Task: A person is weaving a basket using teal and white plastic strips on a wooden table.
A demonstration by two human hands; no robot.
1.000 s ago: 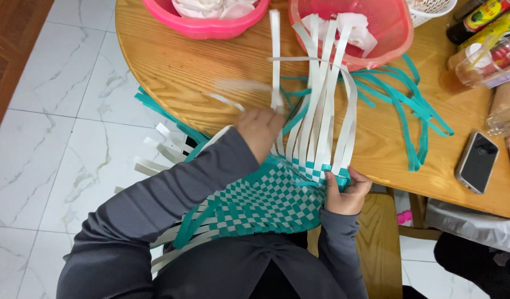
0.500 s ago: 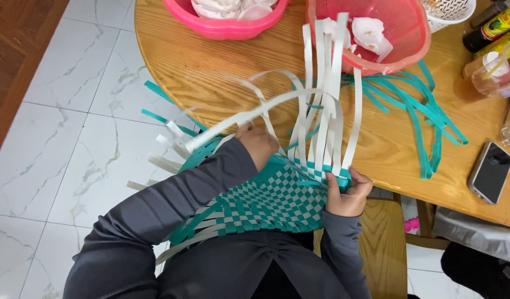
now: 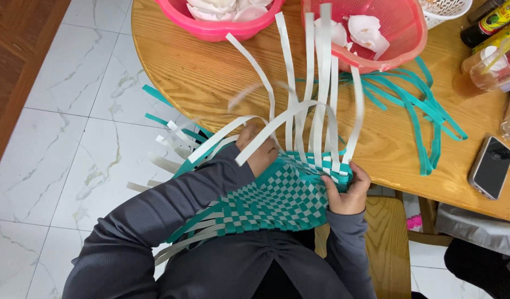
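Now both hands (image 3: 299, 171) grip the woven mat (image 3: 266, 199) — white strips (image 3: 316, 94) upright.

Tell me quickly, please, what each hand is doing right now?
Left hand: closed on a white strip at the woven mat's edge.
Right hand: grip closed on the mat's right corner.

Woven mat (image 3: 271, 196): teal and white checkerboard.
Loose strips (image 3: 316, 94): white, standing up from the mat's far edge.
Strip bundle (image 3: 415, 105): teal, on the table at right.
Table (image 3: 199, 72): honey-yellow wood grain.
Left basin (image 3: 210, 27): bright pink.
Right basket (image 3: 399, 33): coral pink.
Sleeves (image 3: 155, 221): dark grey.
Phone (image 3: 490, 166): black.
Floor (image 3: 72, 138): white marble tile, grey veins; brown wood at far left.
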